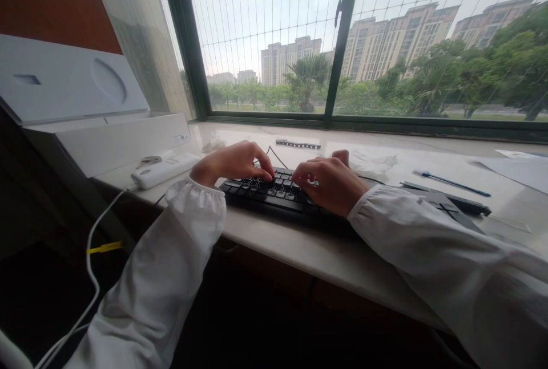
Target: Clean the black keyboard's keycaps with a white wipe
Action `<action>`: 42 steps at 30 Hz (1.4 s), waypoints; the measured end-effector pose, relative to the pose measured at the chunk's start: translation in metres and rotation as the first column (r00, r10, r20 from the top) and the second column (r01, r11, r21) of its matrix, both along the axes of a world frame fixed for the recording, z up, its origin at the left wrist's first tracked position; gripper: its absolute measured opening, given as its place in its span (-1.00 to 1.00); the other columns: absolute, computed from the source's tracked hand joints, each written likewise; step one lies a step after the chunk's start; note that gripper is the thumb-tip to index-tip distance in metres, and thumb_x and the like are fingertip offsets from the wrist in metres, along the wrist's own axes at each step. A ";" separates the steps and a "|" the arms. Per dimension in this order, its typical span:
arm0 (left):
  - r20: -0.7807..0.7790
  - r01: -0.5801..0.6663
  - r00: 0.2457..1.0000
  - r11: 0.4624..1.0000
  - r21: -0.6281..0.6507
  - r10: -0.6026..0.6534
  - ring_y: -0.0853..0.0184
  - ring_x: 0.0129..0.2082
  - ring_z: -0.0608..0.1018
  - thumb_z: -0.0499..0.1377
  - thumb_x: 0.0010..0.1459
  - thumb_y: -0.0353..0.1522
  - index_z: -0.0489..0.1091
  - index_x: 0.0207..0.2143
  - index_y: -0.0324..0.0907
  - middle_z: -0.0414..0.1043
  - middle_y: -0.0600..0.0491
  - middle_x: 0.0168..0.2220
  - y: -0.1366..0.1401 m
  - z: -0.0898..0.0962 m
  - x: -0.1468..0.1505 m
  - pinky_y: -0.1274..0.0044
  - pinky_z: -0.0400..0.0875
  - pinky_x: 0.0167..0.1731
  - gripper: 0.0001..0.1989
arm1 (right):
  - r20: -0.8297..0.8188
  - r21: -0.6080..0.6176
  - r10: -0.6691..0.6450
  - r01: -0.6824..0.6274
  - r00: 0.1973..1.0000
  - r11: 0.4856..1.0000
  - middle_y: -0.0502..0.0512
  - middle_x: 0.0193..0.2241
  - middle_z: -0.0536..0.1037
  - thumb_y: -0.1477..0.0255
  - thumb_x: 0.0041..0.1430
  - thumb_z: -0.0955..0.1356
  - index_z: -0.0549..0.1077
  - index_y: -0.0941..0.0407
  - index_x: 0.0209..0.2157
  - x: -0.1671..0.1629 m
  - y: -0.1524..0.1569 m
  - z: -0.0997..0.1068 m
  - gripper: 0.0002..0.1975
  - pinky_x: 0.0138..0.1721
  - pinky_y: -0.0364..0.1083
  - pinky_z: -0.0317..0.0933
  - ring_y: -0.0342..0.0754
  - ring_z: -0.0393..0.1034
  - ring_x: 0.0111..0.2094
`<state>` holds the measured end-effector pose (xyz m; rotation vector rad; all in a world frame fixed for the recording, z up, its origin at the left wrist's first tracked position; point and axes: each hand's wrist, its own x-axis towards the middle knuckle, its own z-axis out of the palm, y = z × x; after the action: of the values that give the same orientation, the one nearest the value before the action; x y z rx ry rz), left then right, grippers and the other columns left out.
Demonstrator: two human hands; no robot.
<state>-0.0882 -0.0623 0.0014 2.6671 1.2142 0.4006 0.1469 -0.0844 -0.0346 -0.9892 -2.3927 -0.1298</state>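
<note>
A black keyboard lies along the front edge of the pale windowsill, and both of my hands are over it. My left hand reaches in from the left, its thumb and forefinger brought together at a key near the middle. Whatever is between those fingertips is too small to make out. From the right, my right hand bends over the keys with thumb and fingers pinched close to the left fingertips. Its fingers partly hide the keys, and what they hold cannot be seen. Behind the keyboard lies a thin dark strip with small light dots.
An open white box stands at the left, near a white power strip with a hanging cable. Crumpled clear plastic, a blue pen, dark flat items and papers lie right. A barred window rises behind.
</note>
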 end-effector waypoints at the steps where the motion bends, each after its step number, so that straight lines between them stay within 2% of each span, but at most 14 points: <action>1: 0.000 0.004 1.000 1.000 0.000 -0.004 0.33 -0.37 0.56 0.27 0.03 -0.20 0.59 -0.27 -0.08 0.59 0.09 -0.32 0.000 0.000 0.000 0.52 0.34 -0.33 -0.77 | -0.001 0.000 0.000 0.000 1.000 1.000 0.00 -0.45 0.57 0.43 0.17 0.30 0.56 0.03 -0.41 0.000 0.000 0.000 -0.82 -0.16 -0.01 -0.12 -0.09 0.38 -0.39; 10: -0.016 -0.022 1.000 0.999 -0.028 0.021 0.34 -0.32 0.56 0.27 0.02 -0.22 0.59 -0.26 -0.10 0.58 0.08 -0.30 -0.005 0.004 0.001 0.54 0.32 -0.29 -0.76 | 0.000 0.015 0.011 -0.011 1.000 1.000 0.00 -0.46 0.58 0.44 0.17 0.30 0.56 0.05 -0.40 0.000 -0.001 0.000 -0.82 -0.17 -0.01 -0.14 -0.11 0.38 -0.39; 16: -0.017 -0.039 0.999 0.999 -0.001 0.039 0.36 -0.33 0.55 0.28 0.00 -0.25 0.59 -0.30 -0.10 0.58 0.09 -0.33 -0.008 0.005 0.004 0.56 0.31 -0.29 -0.80 | 0.000 0.008 0.015 -0.015 1.000 1.000 -0.03 -0.44 0.57 0.45 0.18 0.30 0.55 0.04 -0.39 -0.001 -0.002 0.001 -0.82 -0.18 -0.01 -0.17 -0.13 0.38 -0.38; 23: 0.026 -0.073 0.997 0.997 -0.033 0.073 0.38 -0.38 0.55 0.31 -0.04 -0.31 0.60 -0.34 -0.09 0.59 0.11 -0.39 -0.006 0.003 0.006 0.58 0.32 -0.31 -0.84 | 0.065 0.020 0.107 -0.108 0.992 0.994 0.05 -0.25 0.55 0.40 0.28 0.26 0.57 -0.03 -0.23 -0.011 -0.005 -0.002 -0.77 -0.20 -0.01 -0.16 -0.07 0.35 -0.23; 29: 0.072 -0.139 0.987 0.985 -0.103 0.147 0.37 -0.38 0.56 0.34 -0.10 -0.30 0.61 -0.35 -0.09 0.59 0.12 -0.42 -0.003 0.000 0.005 0.60 0.34 -0.34 -0.81 | 0.123 -0.007 0.100 -0.100 0.987 0.995 0.09 -0.18 0.50 0.32 0.31 0.24 0.57 -0.07 -0.19 -0.014 -0.007 -0.002 -0.74 -0.19 0.01 -0.15 -0.05 0.31 -0.19; 35: 0.100 -0.213 0.969 0.969 -0.127 0.226 0.33 -0.40 0.56 0.37 -0.16 -0.25 0.62 -0.39 -0.11 0.58 0.08 -0.47 0.001 -0.003 0.004 0.58 0.33 -0.41 -0.78 | 0.157 -0.037 0.081 -0.076 0.984 0.996 0.04 -0.18 0.50 0.35 0.30 0.25 0.58 -0.05 -0.26 -0.018 -0.007 0.000 -0.76 -0.19 0.02 -0.16 -0.07 0.30 -0.18; 42: 0.058 -0.181 0.980 0.976 -0.118 0.189 0.35 -0.44 0.55 0.38 -0.19 -0.28 0.62 -0.43 -0.13 0.57 0.07 -0.49 0.005 0.001 0.007 0.58 0.33 -0.42 -0.80 | 0.171 -0.022 0.069 -0.066 0.983 0.998 0.07 -0.24 0.50 0.40 0.28 0.26 0.58 0.01 -0.33 -0.022 -0.010 0.004 -0.76 -0.21 -0.01 -0.13 -0.08 0.32 -0.19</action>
<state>-0.0812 -0.0574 0.0022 2.4348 1.4252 0.4336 0.1251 -0.0943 -0.0309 -0.9366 -2.5846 -0.1780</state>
